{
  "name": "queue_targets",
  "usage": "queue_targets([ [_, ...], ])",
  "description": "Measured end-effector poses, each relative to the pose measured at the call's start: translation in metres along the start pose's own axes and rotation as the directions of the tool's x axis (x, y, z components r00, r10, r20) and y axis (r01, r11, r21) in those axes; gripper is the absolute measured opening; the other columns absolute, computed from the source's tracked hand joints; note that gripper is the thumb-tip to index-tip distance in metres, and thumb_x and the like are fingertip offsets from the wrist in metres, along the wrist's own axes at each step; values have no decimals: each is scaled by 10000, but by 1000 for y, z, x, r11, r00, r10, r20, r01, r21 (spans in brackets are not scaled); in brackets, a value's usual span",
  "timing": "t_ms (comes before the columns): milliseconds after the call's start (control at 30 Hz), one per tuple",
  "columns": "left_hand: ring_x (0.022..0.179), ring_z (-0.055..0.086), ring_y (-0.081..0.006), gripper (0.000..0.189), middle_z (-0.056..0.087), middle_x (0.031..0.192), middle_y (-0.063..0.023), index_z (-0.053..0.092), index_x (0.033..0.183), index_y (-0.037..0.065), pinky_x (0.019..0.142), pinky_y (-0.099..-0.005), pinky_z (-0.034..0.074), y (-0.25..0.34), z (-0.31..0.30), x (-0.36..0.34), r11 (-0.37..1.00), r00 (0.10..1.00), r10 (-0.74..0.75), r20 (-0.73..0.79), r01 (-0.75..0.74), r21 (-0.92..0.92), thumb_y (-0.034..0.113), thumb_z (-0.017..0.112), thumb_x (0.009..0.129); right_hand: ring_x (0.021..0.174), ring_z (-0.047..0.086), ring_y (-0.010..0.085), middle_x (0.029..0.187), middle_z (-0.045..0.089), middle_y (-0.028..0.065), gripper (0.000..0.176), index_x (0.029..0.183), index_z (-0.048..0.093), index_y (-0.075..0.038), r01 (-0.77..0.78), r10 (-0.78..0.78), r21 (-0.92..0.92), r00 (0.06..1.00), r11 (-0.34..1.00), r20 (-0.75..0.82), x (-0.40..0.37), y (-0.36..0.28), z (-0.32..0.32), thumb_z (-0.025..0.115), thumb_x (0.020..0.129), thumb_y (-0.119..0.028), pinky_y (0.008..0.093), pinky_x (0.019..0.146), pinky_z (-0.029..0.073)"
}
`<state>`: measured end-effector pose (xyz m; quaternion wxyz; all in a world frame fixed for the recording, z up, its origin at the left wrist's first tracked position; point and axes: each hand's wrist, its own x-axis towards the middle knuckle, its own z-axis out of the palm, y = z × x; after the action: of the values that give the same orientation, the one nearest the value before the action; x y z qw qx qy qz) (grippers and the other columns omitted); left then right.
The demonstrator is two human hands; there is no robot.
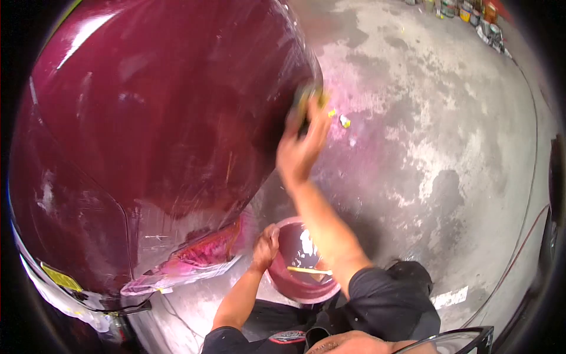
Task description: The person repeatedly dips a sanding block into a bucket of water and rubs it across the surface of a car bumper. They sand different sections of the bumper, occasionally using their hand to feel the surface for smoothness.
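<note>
My right hand (303,144) is closed around a dark and yellow pad (309,97), blurred by motion, at the right edge of a dark red car panel (177,106). Lower down, the fingers of my left hand (266,245) grip the left rim of a reddish bucket (303,293). Inside the bucket is liquid with bright reflections, and a pale yellow stick (306,270) lies across it. Pink-stained masking (200,259) covers the lower edge of the panel near my left hand.
Stained concrete floor (436,118) spreads to the right, with small yellow-white scraps (345,121) near the panel. Cans and jars (466,12) line the upper right. A cable (535,130) curves along the right side. Yellow tape (61,277) marks the lower left.
</note>
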<state>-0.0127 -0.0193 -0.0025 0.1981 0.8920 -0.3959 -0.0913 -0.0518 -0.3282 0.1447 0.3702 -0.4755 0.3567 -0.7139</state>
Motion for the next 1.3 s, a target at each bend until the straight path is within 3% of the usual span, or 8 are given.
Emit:
queue_targets([
  [100,1008,640,-465,411,683,1058,-266,645,1126,17,877,-508,512,-25,2,-12,995,995,12,99,-21,93,381,482,1026,1262,500,498,1318,525,342,489,1347,473,103,-106,99,104,993,989,71,-160,6,-2,653,915,-36,537,1115,352],
  [300,1013,640,-458,448,683,1073,-238,632,1191,52,865,-507,514,-1,-3,1,1000,999,1,54,0,-26,417,427,1031,1304,478,459,1340,535,294,385,1345,483,68,-123,121,32,992,992,48,-11,3,-3,557,988,-55,510,1128,334],
  [467,1067,634,-449,463,677,1133,-235,627,1247,92,908,-489,508,4,-5,6,992,979,-124,159,125,8,438,400,1038,1321,450,492,1328,516,333,646,1470,290,65,-177,173,-1,961,984,216,-180,30,-11,620,932,-75,528,1147,301],
  [733,1008,661,-366,347,654,1242,-139,596,1289,120,828,-436,545,-17,1,3,982,981,-129,143,106,155,329,469,1043,1295,476,478,1370,497,305,412,1332,517,38,-14,14,-3,1000,1000,20,-32,7,-1,616,936,-19,513,1099,371],
  [800,1024,657,-361,349,649,1250,-153,599,1273,99,837,-424,545,-63,20,-13,681,872,479,98,-440,585,321,464,1039,1264,496,481,1317,518,309,427,1318,519,45,36,-35,-25,998,999,43,-125,19,-2,653,924,-47,537,1092,367],
  [867,1085,628,-407,391,661,1192,-220,628,1210,54,871,-452,531,-61,18,-9,695,921,331,207,-386,606,359,459,1033,1240,501,507,1333,483,340,441,1320,509,44,-74,48,156,986,985,162,-165,6,-10,657,909,-16,549,1072,384],
  [967,1115,618,-429,413,667,1171,-247,625,1229,11,914,-471,513,3,-5,2,991,984,-136,119,132,37,339,458,1040,1224,532,431,1295,541,287,411,1323,528,28,71,-71,14,997,997,-24,-51,17,2,649,942,-66,489,1039,417],
  [1300,1127,613,-450,486,667,1192,-247,634,1215,-19,947,-480,496,-27,4,2,1000,990,-11,138,13,-16,403,493,1018,1214,522,441,1212,569,264,469,1324,549,-13,75,-83,148,995,986,48,-109,2,5,701,881,-34,529,1062,400],
])
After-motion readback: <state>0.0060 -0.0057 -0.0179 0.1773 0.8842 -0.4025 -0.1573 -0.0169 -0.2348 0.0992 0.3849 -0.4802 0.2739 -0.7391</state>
